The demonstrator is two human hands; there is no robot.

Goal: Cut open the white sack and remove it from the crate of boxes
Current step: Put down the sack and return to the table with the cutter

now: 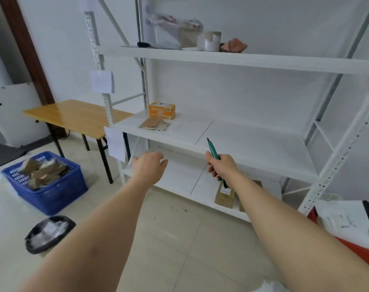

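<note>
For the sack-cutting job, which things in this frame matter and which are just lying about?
Belongs to the job:
- blue crate of boxes
- green cutter, held in the right hand
- left hand, empty

Just lying about:
- orange box on the shelf
- tape rolls
- wooden table
- black bin

No white sack is visible on the crate.

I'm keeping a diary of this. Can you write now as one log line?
right hand: holds green cutter | left hand: empty, open | blue crate: boxes inside, floor left | white sack: not seen

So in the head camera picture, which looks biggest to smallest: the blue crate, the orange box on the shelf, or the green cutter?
1. Blue crate, plainly the largest.
2. Orange box.
3. Green cutter, though it is partly hidden in the right hand and nearer the camera, so the last two are unsure.
</note>
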